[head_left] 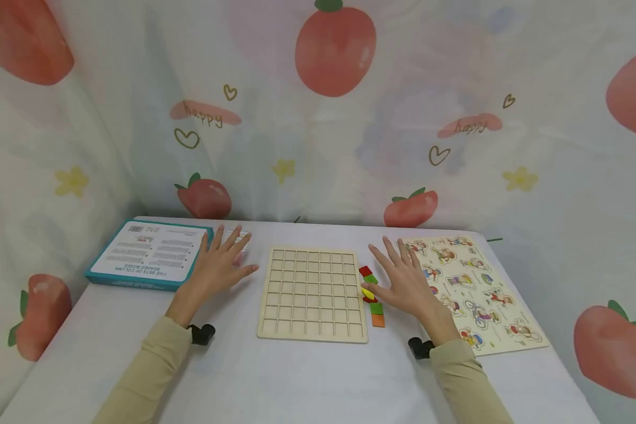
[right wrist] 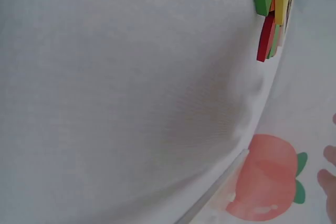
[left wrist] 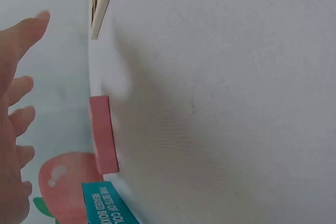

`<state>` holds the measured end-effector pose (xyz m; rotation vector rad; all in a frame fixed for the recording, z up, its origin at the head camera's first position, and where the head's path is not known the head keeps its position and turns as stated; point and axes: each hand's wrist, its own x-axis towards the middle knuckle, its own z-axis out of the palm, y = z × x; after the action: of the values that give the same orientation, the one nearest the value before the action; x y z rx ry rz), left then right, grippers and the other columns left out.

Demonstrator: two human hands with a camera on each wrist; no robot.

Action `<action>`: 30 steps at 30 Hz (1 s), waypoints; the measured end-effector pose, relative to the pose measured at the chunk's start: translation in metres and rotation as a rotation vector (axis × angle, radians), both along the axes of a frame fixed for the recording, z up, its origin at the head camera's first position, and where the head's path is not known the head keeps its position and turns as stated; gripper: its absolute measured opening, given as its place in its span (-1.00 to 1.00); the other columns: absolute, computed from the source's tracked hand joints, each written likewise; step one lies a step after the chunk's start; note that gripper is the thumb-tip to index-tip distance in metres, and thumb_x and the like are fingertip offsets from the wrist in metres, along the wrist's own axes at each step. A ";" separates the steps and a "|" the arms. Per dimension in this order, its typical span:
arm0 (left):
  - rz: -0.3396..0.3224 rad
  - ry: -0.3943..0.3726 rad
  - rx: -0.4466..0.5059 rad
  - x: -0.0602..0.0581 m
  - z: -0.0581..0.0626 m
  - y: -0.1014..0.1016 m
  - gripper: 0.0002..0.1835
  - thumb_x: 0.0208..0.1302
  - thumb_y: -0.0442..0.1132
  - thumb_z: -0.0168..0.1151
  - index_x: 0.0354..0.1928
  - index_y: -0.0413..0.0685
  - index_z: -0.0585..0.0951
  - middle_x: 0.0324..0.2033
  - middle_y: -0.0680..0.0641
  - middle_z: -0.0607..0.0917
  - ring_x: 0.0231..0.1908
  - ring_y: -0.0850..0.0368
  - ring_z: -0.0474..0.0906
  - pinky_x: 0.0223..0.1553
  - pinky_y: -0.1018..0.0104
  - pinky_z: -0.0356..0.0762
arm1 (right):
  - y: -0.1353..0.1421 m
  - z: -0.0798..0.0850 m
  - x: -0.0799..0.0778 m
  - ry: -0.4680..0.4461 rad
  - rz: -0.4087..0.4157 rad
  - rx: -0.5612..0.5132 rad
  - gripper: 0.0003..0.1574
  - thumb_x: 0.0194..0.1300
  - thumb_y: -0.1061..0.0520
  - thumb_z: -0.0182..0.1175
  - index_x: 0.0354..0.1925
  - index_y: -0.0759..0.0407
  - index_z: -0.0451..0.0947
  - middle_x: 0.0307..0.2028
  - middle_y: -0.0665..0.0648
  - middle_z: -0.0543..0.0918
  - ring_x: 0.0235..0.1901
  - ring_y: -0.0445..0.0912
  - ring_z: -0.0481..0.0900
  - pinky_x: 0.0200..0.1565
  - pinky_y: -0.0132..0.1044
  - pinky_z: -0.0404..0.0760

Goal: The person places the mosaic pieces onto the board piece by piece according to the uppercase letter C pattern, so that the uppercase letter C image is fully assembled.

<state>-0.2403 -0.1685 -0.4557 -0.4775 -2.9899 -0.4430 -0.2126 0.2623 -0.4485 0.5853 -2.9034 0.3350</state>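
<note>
My left hand hovers over the table with its fingers spread and nothing in it. It overlaps the right edge of a teal and white box in the head view. Below it, a flat pinkish-red box-shaped thing shows in the left wrist view; the hand mostly hides it from the head camera. My right hand, also spread and holding nothing, is above the table beside several coloured tiles, among them an orange tile, a green tile and a yellow tile. Between the hands lies a wooden grid board.
A wooden picture puzzle board with small figures lies at the right, partly behind my right hand. White cloth covers the table. A fruit-printed curtain hangs behind and at both sides.
</note>
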 end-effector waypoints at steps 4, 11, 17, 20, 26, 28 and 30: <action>-0.042 -0.026 0.030 0.001 -0.004 0.002 -0.08 0.37 0.23 0.28 0.61 -0.01 0.20 0.62 -0.18 0.11 0.61 -0.36 -0.20 0.53 -0.40 -0.33 | 0.002 -0.005 -0.002 -0.012 0.029 -0.111 -0.03 0.29 -0.11 0.42 0.51 0.16 0.30 0.55 0.38 0.21 0.54 0.38 0.05 0.48 0.39 0.06; -0.199 -0.252 0.190 0.004 -0.017 0.010 0.04 0.21 0.10 0.49 0.60 -0.14 0.19 0.60 -0.24 0.14 0.59 -0.38 -0.11 0.53 -0.34 -0.05 | 0.005 -0.014 0.001 -0.143 0.048 -0.285 -0.48 0.28 0.12 0.44 0.16 0.28 0.62 0.06 0.26 0.64 -0.04 0.11 0.57 0.01 -0.01 0.65; -0.229 -0.331 0.228 0.005 -0.025 0.016 0.05 0.15 0.06 0.54 0.57 -0.19 0.24 0.58 -0.24 0.20 0.60 -0.35 -0.09 0.59 -0.23 -0.20 | 0.007 -0.020 0.000 -0.237 0.070 -0.311 -0.64 0.23 0.17 0.48 -0.02 0.26 0.70 -0.19 0.13 0.67 -0.34 -0.16 0.49 -0.29 -0.38 0.52; -0.217 -0.358 0.229 0.006 -0.027 0.017 0.04 0.15 0.02 0.54 0.57 -0.16 0.24 0.58 -0.20 0.21 0.61 -0.29 -0.11 0.59 -0.20 -0.23 | 0.008 -0.021 0.000 -0.266 0.064 -0.301 -0.67 0.24 0.15 0.48 -0.05 0.23 0.72 -0.20 0.09 0.68 -0.34 -0.19 0.48 -0.28 -0.39 0.51; -0.233 -0.417 0.262 0.006 -0.026 0.018 0.03 0.17 -0.05 0.54 0.58 -0.17 0.21 0.60 -0.21 0.16 0.62 -0.29 -0.14 0.56 -0.27 -0.11 | 0.005 -0.017 0.000 -0.274 0.082 -0.268 -0.78 0.25 0.16 0.46 -0.13 0.18 0.73 -0.23 0.07 0.66 -0.35 -0.18 0.47 -0.29 -0.37 0.51; -0.233 -0.448 0.263 0.006 -0.024 0.018 0.04 0.17 -0.04 0.54 0.59 -0.15 0.19 0.61 -0.20 0.12 0.62 -0.28 -0.16 0.56 -0.27 -0.09 | 0.004 -0.015 -0.001 -0.287 0.090 -0.256 -0.81 0.26 0.17 0.45 -0.15 0.18 0.72 -0.24 0.08 0.64 -0.36 -0.18 0.45 -0.31 -0.37 0.49; -0.224 -0.474 0.245 0.006 -0.022 0.020 0.06 0.18 -0.01 0.53 0.61 -0.11 0.17 0.62 -0.17 0.09 0.63 -0.25 -0.19 0.56 -0.26 -0.08 | 0.003 -0.014 -0.001 -0.308 0.090 -0.247 -0.82 0.26 0.18 0.45 -0.17 0.18 0.72 -0.24 0.08 0.63 -0.36 -0.18 0.44 -0.31 -0.38 0.48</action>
<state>-0.2340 -0.1488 -0.4779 -0.7815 -3.2586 -1.0642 -0.2141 0.2649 -0.4621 0.6753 -3.0556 0.8513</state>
